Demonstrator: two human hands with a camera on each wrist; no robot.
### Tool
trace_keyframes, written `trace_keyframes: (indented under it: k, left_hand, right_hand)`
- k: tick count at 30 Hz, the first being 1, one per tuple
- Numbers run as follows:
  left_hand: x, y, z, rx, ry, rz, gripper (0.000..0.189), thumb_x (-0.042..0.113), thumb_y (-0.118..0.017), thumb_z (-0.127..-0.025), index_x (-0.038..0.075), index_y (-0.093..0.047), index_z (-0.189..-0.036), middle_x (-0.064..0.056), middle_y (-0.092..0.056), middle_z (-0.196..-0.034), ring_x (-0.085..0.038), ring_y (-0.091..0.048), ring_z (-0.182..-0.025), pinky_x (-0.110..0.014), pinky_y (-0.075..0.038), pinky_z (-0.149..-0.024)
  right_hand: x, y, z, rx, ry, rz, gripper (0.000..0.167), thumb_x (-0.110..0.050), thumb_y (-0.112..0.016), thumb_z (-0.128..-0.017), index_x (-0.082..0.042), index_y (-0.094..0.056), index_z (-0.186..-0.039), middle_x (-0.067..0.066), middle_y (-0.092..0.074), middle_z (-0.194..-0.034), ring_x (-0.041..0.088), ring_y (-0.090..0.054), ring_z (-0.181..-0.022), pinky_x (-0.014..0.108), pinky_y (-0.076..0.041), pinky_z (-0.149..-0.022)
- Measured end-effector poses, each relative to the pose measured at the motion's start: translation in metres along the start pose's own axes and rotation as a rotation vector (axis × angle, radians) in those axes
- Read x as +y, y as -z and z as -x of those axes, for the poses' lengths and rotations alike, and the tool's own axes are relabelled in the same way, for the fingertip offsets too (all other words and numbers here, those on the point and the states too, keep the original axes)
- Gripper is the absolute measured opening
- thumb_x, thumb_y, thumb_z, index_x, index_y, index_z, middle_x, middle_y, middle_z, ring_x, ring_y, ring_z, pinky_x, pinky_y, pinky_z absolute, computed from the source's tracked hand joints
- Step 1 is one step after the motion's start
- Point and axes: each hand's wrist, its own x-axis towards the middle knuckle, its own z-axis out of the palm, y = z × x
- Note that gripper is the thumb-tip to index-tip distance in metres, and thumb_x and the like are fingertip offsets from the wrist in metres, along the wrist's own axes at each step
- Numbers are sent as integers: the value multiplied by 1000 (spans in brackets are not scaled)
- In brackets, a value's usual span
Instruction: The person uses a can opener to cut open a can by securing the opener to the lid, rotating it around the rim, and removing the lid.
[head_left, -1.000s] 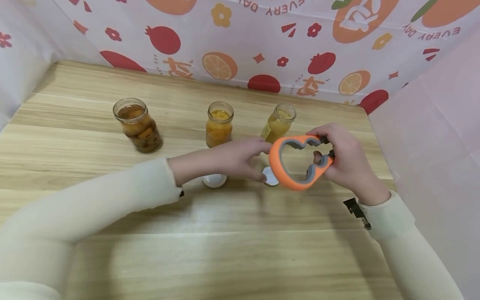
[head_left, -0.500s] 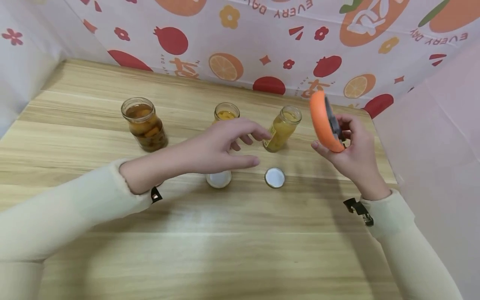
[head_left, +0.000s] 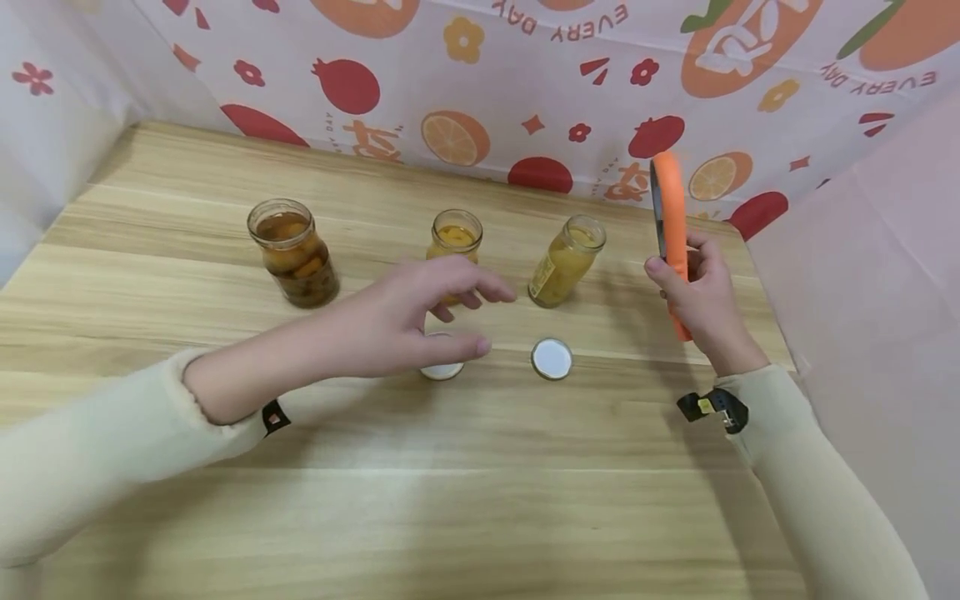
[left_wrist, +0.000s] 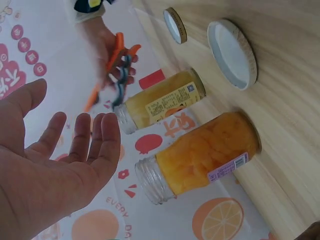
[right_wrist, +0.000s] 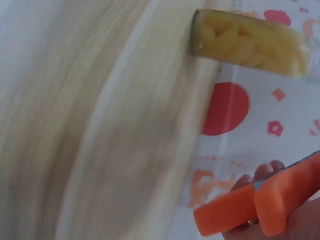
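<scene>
My right hand (head_left: 712,304) grips an orange jar opener (head_left: 673,221) with a grey scalloped lining, held up at the right and seen edge-on. My left hand (head_left: 397,317) hovers with fingers and thumb spread and nothing between them. Below it lies a white-lined lid (head_left: 444,372), partly hidden by the hand. Behind its fingers stands an uncapped jar of orange fruit (left_wrist: 205,152). An uncapped jar of yellow fruit (head_left: 564,265) stands between the two hands, with a second lid (head_left: 552,358) lying inside-up in front of it.
An uncapped larger jar with brown fruit (head_left: 298,258) stands at the left of the wooden table (head_left: 480,517). A fruit-printed cloth (head_left: 495,67) hangs along the back edge, with a pale sheet (head_left: 885,275) at the right.
My right hand has lifted the jar opener away to the right and turned it edge-on. My left hand has drawn back to the left, away from the opener.
</scene>
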Motion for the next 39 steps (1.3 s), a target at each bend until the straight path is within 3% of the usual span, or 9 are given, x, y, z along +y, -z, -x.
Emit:
trace_keyframes:
  k: [4,8,13,17,23,30,34,37,39]
  left_hand:
    - [-1,-5,8,-18,15,0,46,20,-76,-89,15,-61,-132,6,-62,-129,-12,-60,-111,-36,-55,-86]
    - [-3,-8,17,-23,39,4,45,21,-76,-89,17,-61,-131,6,-61,-129,-11,-59,-111,-37,-55,-86]
    - [-7,-10,27,-8,51,-5,44,20,-77,-89,16,-62,-130,7,-62,-129,-10,-59,-110,-36,-55,-86]
    - [-9,-12,32,-2,69,1,43,20,-77,-89,18,-62,-129,9,-62,-127,-9,-58,-110,-35,-54,-84]
    - [-12,-14,37,5,94,19,43,21,-76,-89,20,-62,-129,10,-62,-127,-9,-57,-110,-38,-55,-86]
    - [-16,-15,42,19,91,4,42,21,-76,-90,20,-62,-130,10,-62,-126,-8,-57,-110,-38,-56,-86]
    - [-16,-14,46,34,64,-90,43,29,-76,-90,25,-61,-131,14,-60,-125,-7,-55,-113,-36,-52,-90]
    - [-19,-14,49,47,-2,-238,51,43,-75,-89,28,-58,-135,11,-57,-129,-11,-53,-121,-41,-48,-97]
    - [-21,-15,50,57,-70,-365,62,54,-72,-87,26,-55,-139,6,-54,-136,-18,-49,-128,-45,-44,-104]
  right_hand:
    - [12,5,-8,-38,-107,99,74,-40,-77,-87,-20,-35,-144,0,-52,-115,16,-52,-96,25,-47,-74]
    - [21,12,-12,-127,-188,241,88,-47,-80,-82,-18,-34,-150,8,-51,-123,21,-53,-103,30,-48,-79]
    - [30,17,-16,-173,-185,487,98,-55,-79,-79,-12,-32,-153,19,-53,-132,32,-53,-113,46,-47,-88]
    - [37,17,-20,-181,-156,592,99,-57,-79,-79,-8,-33,-152,24,-53,-135,38,-52,-118,55,-44,-96]
    - [44,12,-23,-202,-129,682,100,-60,-78,-78,-2,-36,-148,25,-54,-130,38,-51,-113,57,-43,-95]
    - [48,6,-26,-222,-146,686,94,-56,-79,-78,1,-40,-141,20,-55,-117,34,-51,-102,52,-44,-90]
    - [53,5,-25,-242,-145,687,95,-57,-78,-79,1,-39,-143,21,-53,-120,35,-49,-104,52,-44,-91]
    - [54,5,-21,-227,-114,673,96,-57,-76,-81,1,-37,-146,24,-50,-128,38,-48,-112,57,-43,-96]
    - [52,3,-15,-168,-53,654,92,-56,-74,-84,-1,-38,-147,26,-48,-132,40,-45,-118,59,-40,-98]
